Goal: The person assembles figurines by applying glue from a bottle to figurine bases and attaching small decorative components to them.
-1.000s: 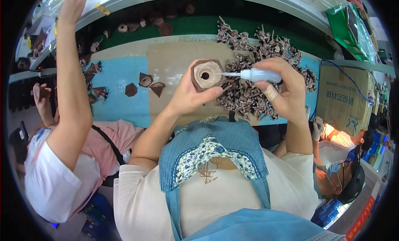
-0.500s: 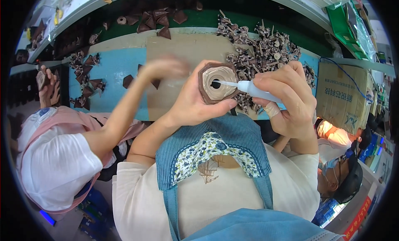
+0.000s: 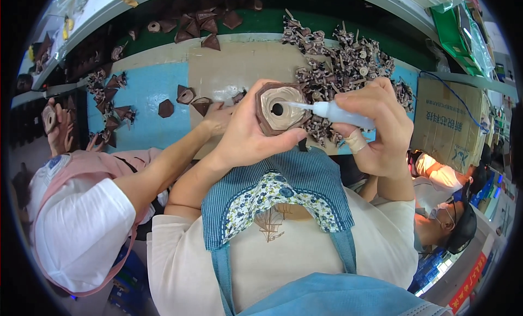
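My left hand (image 3: 246, 126) is wrapped round a brown hexagonal piece (image 3: 295, 121), its hollow beige inside and round dark hole turned up toward me. A pale squeeze bottle (image 3: 339, 114) with a long pointed nozzle is gripped in my right hand (image 3: 384, 128), which has a strip of tape round one finger. The nozzle reaches in from the right over the hollow, its tip beside the hole. Whether the tip touches the surface, I cannot tell. No drop from it can be made out.
A heap of small beige-and-dark figures (image 3: 348, 59) lies beyond my right hand. A co-worker's hand (image 3: 219, 118) is close to my left forearm, by a brown cone piece (image 3: 200, 105). More brown pieces (image 3: 207, 22) lie at the back. A cardboard box (image 3: 444, 125) stands right.
The nozzle tip has shifted slightly within the hollow, and the piece has tilted a little. The co-worker's blurred hand has come down nearer to the table, beside the cone piece.
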`<state>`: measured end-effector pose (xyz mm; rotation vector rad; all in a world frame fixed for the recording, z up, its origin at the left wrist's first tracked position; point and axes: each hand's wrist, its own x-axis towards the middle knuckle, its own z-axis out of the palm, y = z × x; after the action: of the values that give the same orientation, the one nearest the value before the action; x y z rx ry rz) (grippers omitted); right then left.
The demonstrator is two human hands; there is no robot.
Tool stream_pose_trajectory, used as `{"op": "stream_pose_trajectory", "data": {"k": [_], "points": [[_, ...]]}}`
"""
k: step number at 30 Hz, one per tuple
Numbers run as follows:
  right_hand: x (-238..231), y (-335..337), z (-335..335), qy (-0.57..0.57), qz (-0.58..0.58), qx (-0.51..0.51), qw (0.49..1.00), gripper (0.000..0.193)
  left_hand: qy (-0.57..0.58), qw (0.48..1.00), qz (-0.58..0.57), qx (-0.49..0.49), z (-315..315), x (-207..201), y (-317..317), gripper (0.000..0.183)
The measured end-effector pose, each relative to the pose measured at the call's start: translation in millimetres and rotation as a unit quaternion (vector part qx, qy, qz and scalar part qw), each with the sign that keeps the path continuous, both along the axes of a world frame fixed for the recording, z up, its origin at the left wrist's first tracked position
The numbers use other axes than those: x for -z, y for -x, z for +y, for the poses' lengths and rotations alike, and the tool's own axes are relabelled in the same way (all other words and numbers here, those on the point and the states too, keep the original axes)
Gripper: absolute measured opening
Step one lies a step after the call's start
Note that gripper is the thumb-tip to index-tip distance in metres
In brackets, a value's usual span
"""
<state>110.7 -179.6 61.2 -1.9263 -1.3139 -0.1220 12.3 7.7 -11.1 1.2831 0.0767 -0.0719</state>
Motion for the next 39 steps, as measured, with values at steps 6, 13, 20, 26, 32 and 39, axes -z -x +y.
{"op": "stream_pose_trajectory", "data": {"k": [6, 13, 20, 26, 32, 39], "points": [[29, -32, 13, -0.171, 0.387, 0.109, 0.9, 0.037, -0.268, 0.963, -0.003, -0.034, 20, -5, -8, 0.058], [34, -126, 113, -0.29, 0.325, 0.032, 0.9, 0.032, -0.481, 0.864, -0.116, -0.088, 38, -2, -12, 0.067], [46, -167, 138, -0.188, 0.026, 0.229, 0.955, 0.04, -0.414, 0.887, -0.135, -0.153, 43, -1, -14, 0.066], [122, -114, 76, -0.161, -0.084, 0.219, 0.959, 0.015, -0.293, 0.885, -0.237, -0.274, 36, 16, -19, 0.065], [289, -62, 18, 0.303, 0.049, 0.239, 0.921, 0.037, -0.322, 0.866, -0.254, -0.286, 11, 17, -32, 0.063], [301, -49, 23, 0.42, -0.011, 0.301, 0.856, 0.044, -0.272, 0.833, -0.329, -0.351, -7, 16, -40, 0.071]]}}
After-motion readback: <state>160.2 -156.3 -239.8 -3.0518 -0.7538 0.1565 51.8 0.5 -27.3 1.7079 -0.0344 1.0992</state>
